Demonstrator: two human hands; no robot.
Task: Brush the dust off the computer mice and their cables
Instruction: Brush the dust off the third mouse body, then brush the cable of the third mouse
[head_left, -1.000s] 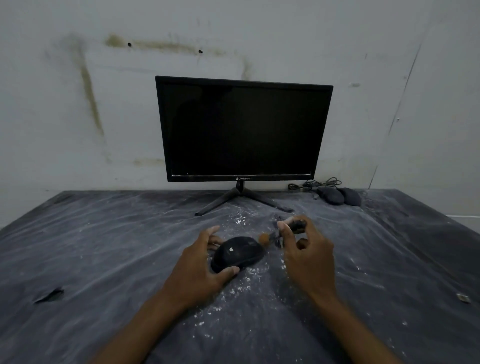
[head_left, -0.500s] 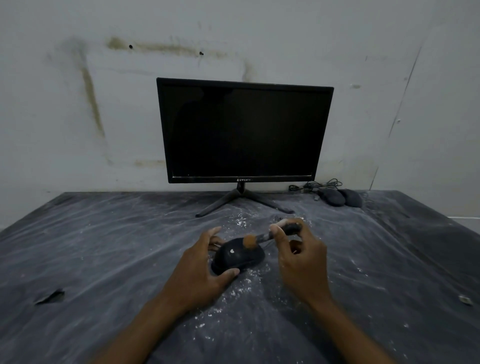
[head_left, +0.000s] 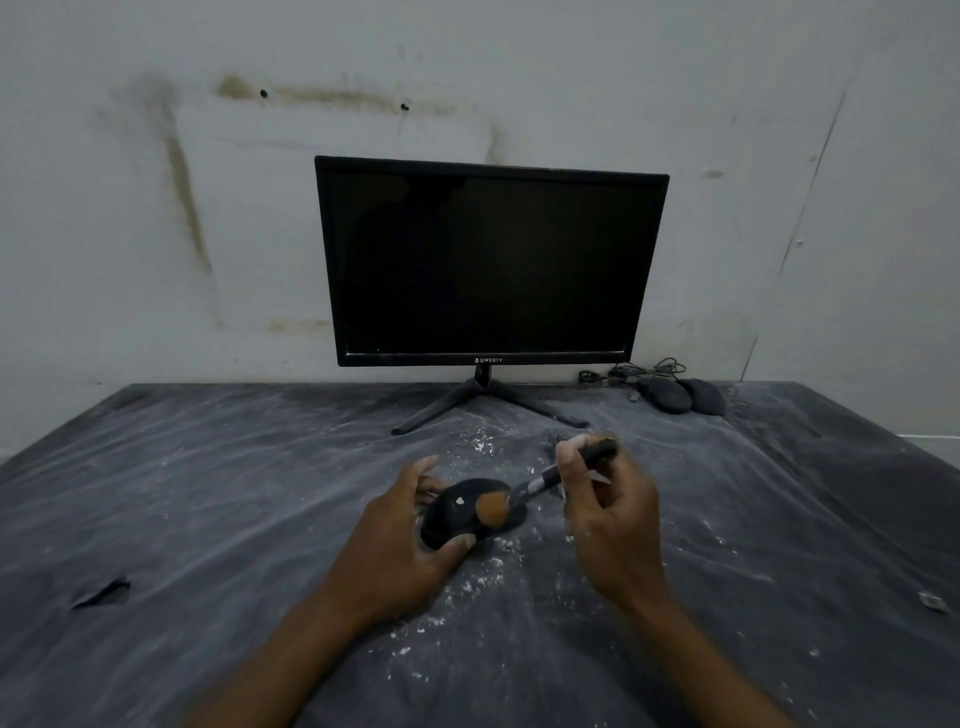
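Gripped between thumb and curled fingers of the left hand (head_left: 400, 540), a black mouse (head_left: 467, 512) sits on the table (head_left: 208, 493) in the near centre, in front of the monitor stand. The thumb lies along the near edge of the mouse; the fingers wrap its far left side. The right hand (head_left: 613, 519) pinches a small brush (head_left: 545, 480) by its dark handle, fingers curled round it. The handle slopes from upper right down to lower left, and the orange-brown bristle head rests on the top of the mouse, toward its right side.

Condition of the mouse: dark, rounded shell, with one small white fleck on the top surface just left of the bristles. White dust and crumbs lie scattered on the table around it, thickest near and to the right of it. Its cable cannot be made out.

Two more mice (head_left: 680, 395) lie side by side at the far right by the wall, touching or nearly so, grey with dust, with a tangle of cables (head_left: 634, 370) just left and behind them.

Against the earlier frames: the bristle head has travelled from off the right end of the mouse onto its top. The left hand holds the same grasp, and the mouse has not shifted.

A dark monitor (head_left: 488, 265) stands at the far centre.
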